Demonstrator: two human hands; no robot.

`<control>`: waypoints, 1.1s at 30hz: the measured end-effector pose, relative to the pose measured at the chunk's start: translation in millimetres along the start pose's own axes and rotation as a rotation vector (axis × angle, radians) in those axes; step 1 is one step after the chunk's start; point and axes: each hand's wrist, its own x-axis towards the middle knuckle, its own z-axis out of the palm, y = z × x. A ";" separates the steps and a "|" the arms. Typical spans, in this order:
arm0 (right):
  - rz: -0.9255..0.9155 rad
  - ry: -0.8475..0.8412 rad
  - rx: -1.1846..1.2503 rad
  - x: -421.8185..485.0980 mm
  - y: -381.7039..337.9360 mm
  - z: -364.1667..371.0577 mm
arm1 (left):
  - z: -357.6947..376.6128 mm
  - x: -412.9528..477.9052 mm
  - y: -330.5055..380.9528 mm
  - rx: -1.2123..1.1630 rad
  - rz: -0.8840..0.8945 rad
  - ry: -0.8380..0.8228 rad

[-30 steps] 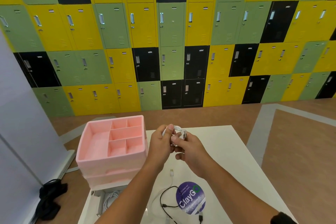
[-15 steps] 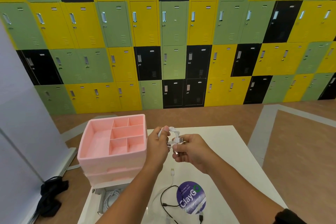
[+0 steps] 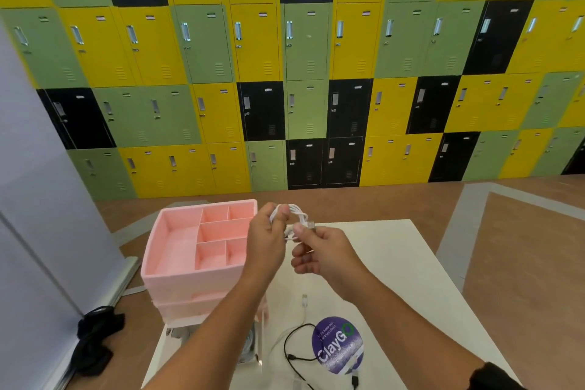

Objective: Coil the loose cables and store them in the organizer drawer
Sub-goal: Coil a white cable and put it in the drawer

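A coiled white cable (image 3: 296,214) is held up above the white table (image 3: 389,250). My left hand (image 3: 267,241) grips the coil's loops, and my right hand (image 3: 323,252) pinches the cable's end with its plug near the coil. To their left stands the pink organizer (image 3: 177,266), its top tray split into several compartments. An open drawer (image 3: 250,345) below it holds a white cable, mostly hidden by my left arm. A loose black cable (image 3: 292,355) and a loose white cable (image 3: 304,304) lie on the table near me.
A round purple sticker (image 3: 337,343) lies on the table by the black cable. A black bundle (image 3: 95,339) rests on the floor at the left beside a grey panel (image 3: 38,215). Coloured lockers fill the far wall.
Both hands have stayed at the coil; the right hand has drawn the plug end slightly out to the right of the loops. The view has shifted a little.
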 end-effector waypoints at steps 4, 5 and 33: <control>-0.034 0.106 -0.006 3.2 1.1 2.4 | 10.8 -11.6 -0.2 -0.048 -0.008 -0.086; -0.054 0.126 -0.021 3.7 3.1 0.3 | 12.7 -14.0 0.0 -0.053 -0.007 -0.089; -0.163 0.011 -0.376 4.2 7.5 -18.8 | -12.7 -20.5 -3.5 -0.237 -0.428 -0.222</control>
